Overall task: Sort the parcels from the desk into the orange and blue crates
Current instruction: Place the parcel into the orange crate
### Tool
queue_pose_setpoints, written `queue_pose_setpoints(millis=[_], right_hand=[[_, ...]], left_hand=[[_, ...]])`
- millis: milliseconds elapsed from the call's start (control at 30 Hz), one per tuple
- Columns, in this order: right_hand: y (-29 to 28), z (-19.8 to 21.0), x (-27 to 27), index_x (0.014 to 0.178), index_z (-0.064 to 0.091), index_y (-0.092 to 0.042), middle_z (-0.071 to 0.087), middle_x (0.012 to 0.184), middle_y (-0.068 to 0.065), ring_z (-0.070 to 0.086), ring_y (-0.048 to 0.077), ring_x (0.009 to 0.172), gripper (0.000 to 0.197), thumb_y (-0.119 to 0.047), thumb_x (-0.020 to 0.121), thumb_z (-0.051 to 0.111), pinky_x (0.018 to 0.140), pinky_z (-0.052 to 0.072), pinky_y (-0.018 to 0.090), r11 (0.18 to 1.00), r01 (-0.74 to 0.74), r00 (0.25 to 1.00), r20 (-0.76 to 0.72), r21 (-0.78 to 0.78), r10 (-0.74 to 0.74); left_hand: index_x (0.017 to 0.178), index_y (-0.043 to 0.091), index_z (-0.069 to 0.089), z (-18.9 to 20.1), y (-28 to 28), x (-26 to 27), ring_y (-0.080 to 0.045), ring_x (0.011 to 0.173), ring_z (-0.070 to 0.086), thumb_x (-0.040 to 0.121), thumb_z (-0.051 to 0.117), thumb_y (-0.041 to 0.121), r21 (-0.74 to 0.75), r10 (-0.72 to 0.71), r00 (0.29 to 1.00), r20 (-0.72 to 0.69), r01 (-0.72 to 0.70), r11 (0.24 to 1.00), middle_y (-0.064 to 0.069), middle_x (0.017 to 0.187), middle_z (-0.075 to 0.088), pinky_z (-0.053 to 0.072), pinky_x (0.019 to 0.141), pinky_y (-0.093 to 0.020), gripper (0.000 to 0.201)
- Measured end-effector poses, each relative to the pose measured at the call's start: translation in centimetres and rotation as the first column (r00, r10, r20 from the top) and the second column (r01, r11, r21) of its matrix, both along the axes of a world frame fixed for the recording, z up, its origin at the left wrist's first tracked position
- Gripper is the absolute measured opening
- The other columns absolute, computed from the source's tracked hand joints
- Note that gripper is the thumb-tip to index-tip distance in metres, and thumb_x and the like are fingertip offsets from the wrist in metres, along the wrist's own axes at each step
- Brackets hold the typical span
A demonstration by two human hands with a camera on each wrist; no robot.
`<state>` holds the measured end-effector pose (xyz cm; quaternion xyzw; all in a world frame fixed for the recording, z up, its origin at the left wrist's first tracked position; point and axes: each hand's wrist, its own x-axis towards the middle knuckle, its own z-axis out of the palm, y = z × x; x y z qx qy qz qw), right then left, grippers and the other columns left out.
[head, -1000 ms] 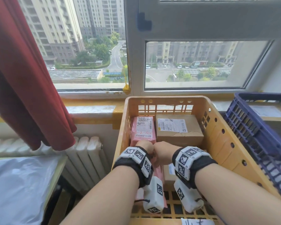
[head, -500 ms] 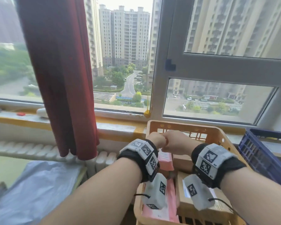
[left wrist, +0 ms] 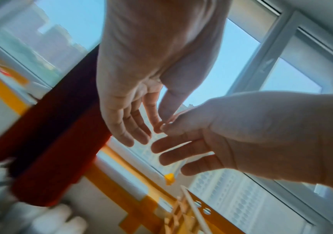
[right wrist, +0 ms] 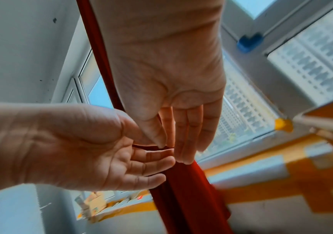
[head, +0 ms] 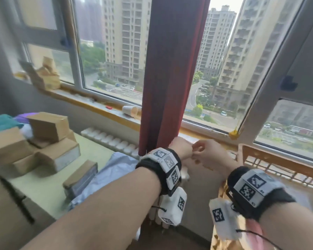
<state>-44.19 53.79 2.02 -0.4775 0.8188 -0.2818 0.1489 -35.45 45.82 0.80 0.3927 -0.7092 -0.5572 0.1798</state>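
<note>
Head view: my left hand (head: 182,149) and right hand (head: 209,157) hang together in the air in front of the red curtain (head: 172,69), between the tabletop (head: 49,192) at my left and the orange crate (head: 278,165) at my right. Neither carries a parcel. Brown parcels (head: 49,143) lie stacked on the tabletop, well apart from my hands; a pink parcel (head: 253,230) shows low inside the orange crate. I cannot see the blue crate from here. I judge I am between parcels, with the next pick not yet begun.

Left wrist view: my left hand's fingers (left wrist: 125,126) hang straight and relaxed, holding nothing, the fingertips just meeting my right hand (left wrist: 241,136), whose fingers are also extended.

Right wrist view: both palms are loose and bare, my right hand's fingers (right wrist: 189,142) touching those of my left hand (right wrist: 77,150).

Next I should part my hands, reach left to the stack, and take the topmost or nearest box so the pile does not topple.
</note>
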Motion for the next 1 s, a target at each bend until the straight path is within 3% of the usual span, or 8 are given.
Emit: queue_pose_setpoints(millis=[100, 167, 333, 467, 533, 733, 833, 1000], right_hand=[[-2.7, -1.9, 3.4, 0.092, 0.07, -0.021, 0.069, 0.08, -0.005, 0.065, 0.012, 0.07, 0.011, -0.012, 0.087, 0.067, 0.062, 0.052, 0.024, 0.999, -0.002, 0.999, 0.05, -0.037, 0.003], [-4.3, -3.0, 5.2, 0.094, 0.071, -0.02, 0.072, 0.08, -0.003, 0.068, 0.012, 0.069, 0.012, -0.012, 0.086, 0.065, 0.067, 0.055, 0.027, 1.0, -0.005, 0.999, 0.053, -0.03, 0.007], [-8.0, -5.8, 10.1, 0.077, 0.066, -0.029, 0.073, 0.076, -0.003, 0.068, 0.014, 0.07, 0.019, -0.012, 0.085, 0.063, 0.071, 0.057, 0.032, 0.999, -0.031, 0.994, 0.11, 0.016, 0.029], [-10.2, -8.3, 13.2, 0.092, 0.07, -0.019, 0.074, 0.08, 0.002, 0.072, 0.013, 0.07, 0.014, -0.01, 0.086, 0.061, 0.057, 0.055, 0.024, 0.997, -0.03, 0.983, 0.184, 0.067, 0.017], [-11.3, -9.4, 14.8, 0.096, 0.07, -0.015, 0.075, 0.085, 0.006, 0.072, 0.015, 0.073, 0.014, -0.009, 0.088, 0.06, 0.055, 0.054, 0.024, 0.997, -0.026, 0.973, 0.23, 0.078, 0.007], [-14.1, -12.6, 19.9, 0.101, 0.068, -0.009, 0.073, 0.091, 0.01, 0.066, 0.011, 0.066, 0.014, -0.008, 0.091, 0.059, 0.058, 0.052, 0.026, 0.992, -0.032, 0.947, 0.32, 0.122, -0.009], [-15.2, -14.1, 22.4, 0.104, 0.067, -0.012, 0.071, 0.095, 0.007, 0.069, 0.014, 0.077, 0.015, -0.012, 0.092, 0.059, 0.067, 0.057, 0.029, 0.989, -0.04, 0.939, 0.344, 0.145, -0.012], [-17.0, -15.8, 26.4, 0.111, 0.065, -0.015, 0.068, 0.102, 0.004, 0.068, 0.021, 0.092, 0.02, -0.012, 0.093, 0.057, 0.081, 0.059, 0.036, 0.987, -0.049, 0.913, 0.408, 0.152, -0.018]], left_hand=[[0.076, 0.015, 0.07, -2.3, -3.3, 4.5, -0.036, 0.095, 0.068, 0.087, 0.048, -0.005, 0.042, 0.167, 0.984, -0.057, -0.165, 0.985, -0.022, 0.105, 0.07, 0.054, 0.081, -0.04, 0.03], [0.066, 0.019, 0.064, -3.3, -4.9, 7.3, -0.037, 0.097, 0.067, 0.086, 0.047, -0.007, 0.05, 0.235, 0.97, -0.065, -0.232, 0.971, -0.022, 0.105, 0.07, 0.055, 0.084, -0.041, 0.036], [0.068, 0.02, 0.062, -6.3, -9.1, 14.4, -0.038, 0.098, 0.064, 0.087, 0.05, -0.002, 0.055, 0.344, 0.938, -0.032, -0.342, 0.938, -0.021, 0.097, 0.069, 0.05, 0.075, -0.036, 0.032], [0.067, 0.021, 0.061, -8.9, -11.7, 18.8, -0.04, 0.089, 0.062, 0.089, 0.049, 0.002, 0.08, 0.396, 0.918, 0.014, -0.396, 0.915, -0.019, 0.088, 0.069, 0.049, 0.071, -0.039, 0.031], [0.071, 0.02, 0.062, -10.1, -12.6, 20.8, -0.028, 0.076, 0.054, 0.089, 0.049, 0.006, 0.095, 0.438, 0.898, 0.039, -0.44, 0.893, -0.009, 0.074, 0.061, 0.043, 0.068, -0.03, 0.027], [0.08, 0.018, 0.071, -13.2, -15.4, 26.2, -0.027, 0.098, 0.064, 0.083, 0.051, 0.004, 0.115, 0.517, 0.853, 0.069, -0.522, 0.845, -0.009, 0.105, 0.071, 0.052, 0.09, -0.034, 0.025], [0.099, 0.009, 0.071, -14.4, -16.7, 29.0, -0.031, 0.106, 0.06, 0.089, 0.053, 0.011, 0.073, 0.554, 0.824, 0.121, -0.564, 0.823, -0.011, 0.112, 0.067, 0.049, 0.093, -0.035, 0.021], [0.109, 0.015, 0.067, -16.0, -18.7, 32.6, -0.026, 0.11, 0.059, 0.086, 0.059, 0.013, 0.037, 0.589, 0.791, 0.167, -0.602, 0.798, -0.005, 0.118, 0.065, 0.048, 0.097, -0.037, 0.024]])
